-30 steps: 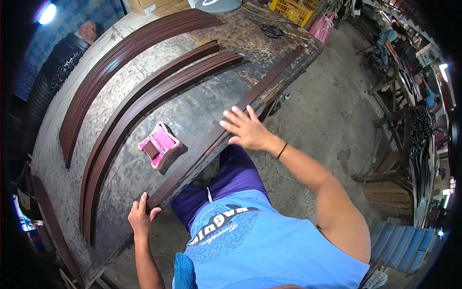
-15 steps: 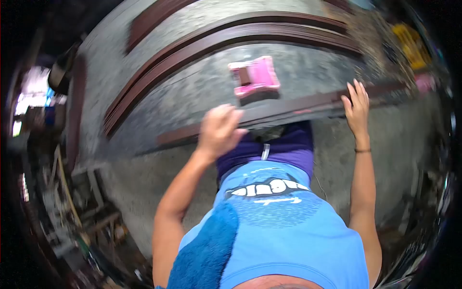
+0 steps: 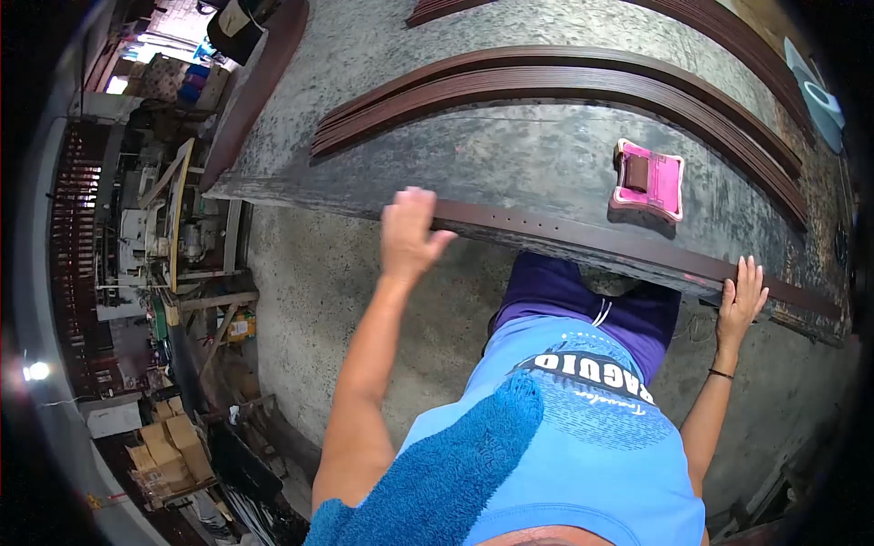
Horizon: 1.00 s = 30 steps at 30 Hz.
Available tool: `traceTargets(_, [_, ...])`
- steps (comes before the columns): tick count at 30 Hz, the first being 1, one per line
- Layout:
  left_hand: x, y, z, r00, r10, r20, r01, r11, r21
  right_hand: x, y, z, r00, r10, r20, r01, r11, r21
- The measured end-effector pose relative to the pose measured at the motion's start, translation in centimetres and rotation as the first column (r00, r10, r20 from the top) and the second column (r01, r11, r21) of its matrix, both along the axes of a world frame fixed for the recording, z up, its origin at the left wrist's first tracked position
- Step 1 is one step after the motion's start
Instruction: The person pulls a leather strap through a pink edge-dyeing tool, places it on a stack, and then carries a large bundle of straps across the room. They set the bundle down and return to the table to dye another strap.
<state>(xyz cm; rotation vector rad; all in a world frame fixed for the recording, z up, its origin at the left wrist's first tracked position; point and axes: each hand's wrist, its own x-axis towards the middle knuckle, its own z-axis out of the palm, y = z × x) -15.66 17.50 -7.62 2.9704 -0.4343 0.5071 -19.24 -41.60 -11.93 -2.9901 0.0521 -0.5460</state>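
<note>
A long dark brown belt strap (image 3: 601,244) lies along the table's near edge, with a row of small holes towards its left end. My left hand (image 3: 410,237) is over that left end, its fingers stretched out and thumb apart; it covers the tip of the strap. Flat on the right part of the strap rests my right hand (image 3: 743,298), fingers extended. Just beyond the strap, between the hands, stands a pink box-like object (image 3: 663,185) with a small dark brown piece (image 3: 635,173) on top.
Stacked brown straps (image 3: 546,80) curve across the worktable (image 3: 537,150) behind the pink object. Another strap bundle (image 3: 742,45) lies farther back. At the far right is a grey-blue object (image 3: 819,105). Wooden frames and cardboard boxes (image 3: 173,446) stand at the left.
My view has turned, so the table and pink object appear farther right. My left hand has shifted to the strap's left end; earlier the strap extended past it. My right hand stays on the strap.
</note>
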Motion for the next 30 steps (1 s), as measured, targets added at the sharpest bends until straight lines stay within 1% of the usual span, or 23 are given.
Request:
traceTargets(1, [-0.4,3.3,-0.7,0.987,0.163,-0.007,-0.162,0.983,0.083,0.0,-0.2,0.0,1.0,0.004,0.002,-0.004,1.0,-0.001])
traceTargets(2, [-1.0,5.9,-1.8,0.936,0.353,-0.005,-0.35,0.93,0.109,0.0,-0.4,-0.1,1.0,0.002,0.003,-0.002,1.0,-0.007])
traceTargets(3, [-1.1,7.0,-1.1,0.866,0.494,-0.081,-0.497,0.867,-0.027,0.0,-0.4,-0.1,1.0,0.003,0.003,-0.003,1.0,-0.011])
traceTargets(4, [-1.1,7.7,-0.9,0.854,0.516,-0.07,-0.52,0.839,-0.158,0.0,-0.3,-0.2,1.0,0.006,0.001,-0.006,1.0,-0.016])
traceTargets(6, [-0.8,7.7,-0.8,0.904,0.421,-0.074,-0.425,0.866,-0.263,0.0,-0.2,0.2,1.0,0.013,-0.017,-0.014,1.0,-0.005])
traceTargets(8, [-0.3,6.2,-1.3,0.957,0.274,-0.096,-0.289,0.93,-0.229,0.1,-0.1,0.6,0.999,0.01,-0.031,-0.01,1.0,-0.001])
traceTargets(10, [0.0,4.2,-0.8,0.969,0.222,-0.109,-0.242,0.942,-0.234,0.1,-0.2,1.3,0.997,0.019,-0.072,-0.018,1.0,0.014])
traceTargets(12, [0.8,1.9,-0.9,0.98,0.15,-0.129,-0.16,0.984,-0.076,0.1,-0.4,2.0,0.996,0.029,-0.088,-0.028,1.0,0.004])
traceTargets(13, [1.4,1.5,-0.5,0.988,0.067,-0.138,-0.087,0.986,-0.141,0.1,-0.5,2.4,0.996,0.043,-0.076,-0.042,0.999,0.017])
traceTargets(14, [1.6,1.3,0.0,0.993,0.009,-0.117,-0.033,0.977,-0.209,0.0,-0.8,2.9,0.995,0.03,-0.098,-0.028,0.999,0.019])
traceTargets(15, [1.8,1.2,-0.6,0.995,-0.025,-0.098,0.001,0.971,-0.238,-0.1,-1.2,3.1,0.995,0.007,-0.104,-0.003,0.999,0.033])
traceTargets(16, [1.6,0.3,-0.5,0.993,-0.049,-0.111,0.021,0.97,-0.244,-0.2,-2.2,2.9,0.993,-0.021,-0.114,0.026,0.999,0.041])
traceTargets(18, [1.5,-2.5,-0.3,0.985,-0.14,-0.095,0.11,0.956,-0.271,-0.3,-4.5,2.6,0.991,-0.086,-0.101,0.095,0.991,0.091])
traceTargets(20, [1.8,-6.1,0.2,0.946,-0.311,-0.091,0.264,0.903,-0.338,-0.6,-6.1,3.2,0.972,-0.216,-0.09,0.223,0.972,0.068])
traceTargets(22, [1.9,-10.5,0.6,0.903,-0.422,-0.082,0.365,0.853,-0.374,-0.6,-6.4,3.2,0.97,-0.238,-0.046,0.241,0.968,0.065])
traceTargets(23, [2.0,-12.4,-0.3,0.892,-0.45,-0.038,0.392,0.815,-0.427,-0.5,-6.3,3.1,0.968,-0.249,-0.008,0.249,0.966,0.072])
traceTargets(24, [2.0,-14.4,-0.6,0.887,-0.461,-0.035,0.396,0.796,-0.459,-0.4,-5.8,3.0,0.98,-0.195,0.024,0.193,0.979,0.069])
traceTargets(26, [2.3,-17.8,-0.4,0.879,-0.475,0.037,0.438,0.775,-0.456,0.2,-3.7,3.3,0.991,-0.128,0.03,0.126,0.99,0.067])
traceTargets(27, [2.5,-19.1,-0.3,0.876,-0.48,0.042,0.444,0.771,-0.457,0.4,-2.6,3.6,0.994,-0.1,0.044,0.095,0.991,0.099])
traceTargets(29, [2.9,-21.0,-0.1,0.869,-0.489,0.081,0.452,0.717,-0.53,1.0,0.0,4.6,0.998,-0.034,0.057,0.024,0.985,0.173])
traceTargets(30, [2.7,-21.5,0.1,0.871,-0.484,0.082,0.451,0.722,-0.525,1.2,1.1,4.9,0.998,0.025,0.05,-0.035,0.975,0.218])
